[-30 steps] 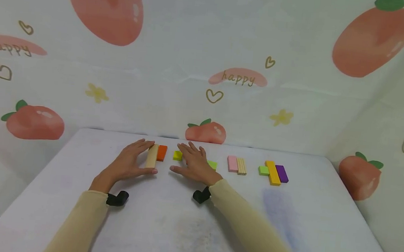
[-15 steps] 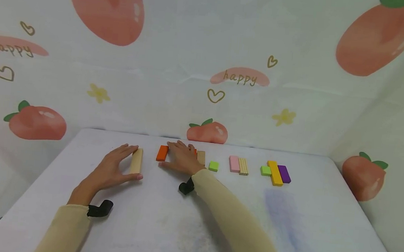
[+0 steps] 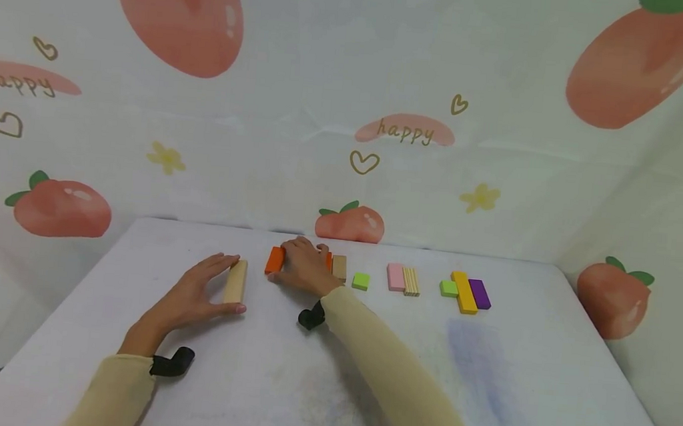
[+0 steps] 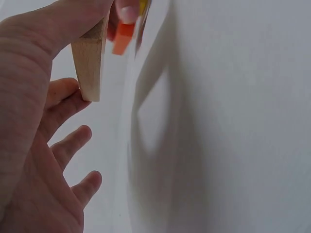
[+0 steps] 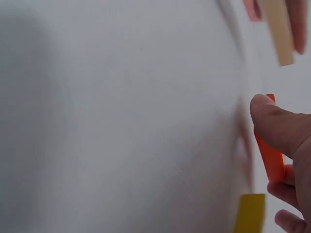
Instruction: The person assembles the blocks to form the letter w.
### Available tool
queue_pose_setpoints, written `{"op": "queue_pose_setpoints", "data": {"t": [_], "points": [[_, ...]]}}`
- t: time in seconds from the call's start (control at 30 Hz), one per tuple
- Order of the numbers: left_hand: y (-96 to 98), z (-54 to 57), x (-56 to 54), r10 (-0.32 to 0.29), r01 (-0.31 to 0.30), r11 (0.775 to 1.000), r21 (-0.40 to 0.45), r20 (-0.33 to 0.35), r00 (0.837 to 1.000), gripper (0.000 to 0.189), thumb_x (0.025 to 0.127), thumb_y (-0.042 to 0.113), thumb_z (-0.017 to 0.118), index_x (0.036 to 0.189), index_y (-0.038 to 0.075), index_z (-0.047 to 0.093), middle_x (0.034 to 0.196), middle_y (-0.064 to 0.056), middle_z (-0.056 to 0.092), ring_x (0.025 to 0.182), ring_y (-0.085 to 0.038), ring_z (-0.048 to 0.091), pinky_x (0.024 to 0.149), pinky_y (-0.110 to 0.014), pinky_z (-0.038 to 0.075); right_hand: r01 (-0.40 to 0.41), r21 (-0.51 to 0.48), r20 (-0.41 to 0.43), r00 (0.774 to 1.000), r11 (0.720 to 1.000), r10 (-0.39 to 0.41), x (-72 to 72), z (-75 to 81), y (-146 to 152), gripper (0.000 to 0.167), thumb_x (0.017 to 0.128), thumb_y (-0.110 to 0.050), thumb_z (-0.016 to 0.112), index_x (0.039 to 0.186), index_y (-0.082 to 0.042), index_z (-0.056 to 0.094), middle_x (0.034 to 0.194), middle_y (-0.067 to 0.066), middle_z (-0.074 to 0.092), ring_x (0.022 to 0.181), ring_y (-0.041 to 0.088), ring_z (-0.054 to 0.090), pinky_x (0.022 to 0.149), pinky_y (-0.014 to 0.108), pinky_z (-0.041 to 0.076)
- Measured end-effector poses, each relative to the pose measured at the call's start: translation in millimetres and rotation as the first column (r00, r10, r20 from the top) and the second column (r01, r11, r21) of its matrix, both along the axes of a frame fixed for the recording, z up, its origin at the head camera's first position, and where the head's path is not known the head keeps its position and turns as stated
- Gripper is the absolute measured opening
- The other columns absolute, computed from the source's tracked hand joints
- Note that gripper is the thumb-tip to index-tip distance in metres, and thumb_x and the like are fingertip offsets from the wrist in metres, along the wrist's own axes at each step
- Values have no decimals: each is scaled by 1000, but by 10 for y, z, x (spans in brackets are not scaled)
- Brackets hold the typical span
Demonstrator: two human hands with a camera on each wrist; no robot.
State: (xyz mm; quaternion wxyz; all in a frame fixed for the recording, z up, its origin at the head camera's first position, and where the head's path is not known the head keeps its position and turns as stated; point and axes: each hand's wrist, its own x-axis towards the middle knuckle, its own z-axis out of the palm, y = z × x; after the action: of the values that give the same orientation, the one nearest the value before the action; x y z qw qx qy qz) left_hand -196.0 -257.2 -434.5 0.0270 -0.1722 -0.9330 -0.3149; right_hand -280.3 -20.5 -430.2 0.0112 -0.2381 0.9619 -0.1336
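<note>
In the head view my left hand (image 3: 187,294) pinches a long pale wooden block (image 3: 236,281) lengthwise, thumb at its near end and fingers at its far end. The left wrist view shows this wooden block (image 4: 91,68) raised over the white surface, two other fingers spread free below. To the right, my right hand (image 3: 307,267) is at an orange block (image 3: 275,260). From the right wrist, the thumb presses the near end of that orange block (image 5: 270,155), with fingertips at its other end. The palm hides part of what lies beneath it.
Right of my right hand lie a tan block (image 3: 339,267) and a green block (image 3: 361,281). Farther right are a pink block (image 3: 396,277), a striped block (image 3: 411,281), a yellow-orange block (image 3: 464,293) and a purple block (image 3: 480,294). A yellow block (image 5: 250,213) shows in the right wrist view.
My left hand has carried the wooden block left, away from the orange block, then slightly back and nearer me. My right hand has moved left and taken hold of the orange block.
</note>
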Motion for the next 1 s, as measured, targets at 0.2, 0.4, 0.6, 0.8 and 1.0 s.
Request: {"op": "queue_pose_setpoints", "data": {"t": [0.2,0.4,0.6,0.8,1.0], "points": [[150,-4,25,-34,33,999,30,16,999,96,75,48,89,151,6,47,153,-20,45,145,-46,30,111,-68,29,-25,-122,-3,1000,992,25,145,140,240,65,87,-51,76,139,-15,59,138,-1,59,136,16,44,107,51,32],[360,-12,81,-28,27,999,34,42,999,100,73,50,89,151,6,46,153,-21,44,142,-44,35,110,-66,33,-53,-241,65,995,969,71,394,170,537,68,87,-46,79,141,-12,57,137,3,59,129,22,47,105,46,37],[613,-51,158,14,-14,1000,3,111,994,103,72,51,89,154,9,44,155,-18,42,141,-42,38,109,-63,36,-76,-383,173,973,921,152,707,83,871,67,85,-37,83,140,-8,57,132,6,59,120,23,52,103,42,46],[776,-111,256,13,-17,999,28,116,993,103,71,49,91,152,7,45,153,-19,45,139,-41,42,109,-62,38,-105,-425,207,956,899,209,970,-45,1160,64,84,-36,85,137,-10,59,125,-1,60,110,17,55,96,36,49],[883,-168,320,-18,19,1000,-8,74,997,103,71,51,90,151,4,46,148,-17,48,135,-39,44,108,-59,40,-74,-461,216,957,884,193,1108,-150,1364,64,82,-37,87,134,-12,60,117,-6,59,105,14,53,92,32,50]]}}
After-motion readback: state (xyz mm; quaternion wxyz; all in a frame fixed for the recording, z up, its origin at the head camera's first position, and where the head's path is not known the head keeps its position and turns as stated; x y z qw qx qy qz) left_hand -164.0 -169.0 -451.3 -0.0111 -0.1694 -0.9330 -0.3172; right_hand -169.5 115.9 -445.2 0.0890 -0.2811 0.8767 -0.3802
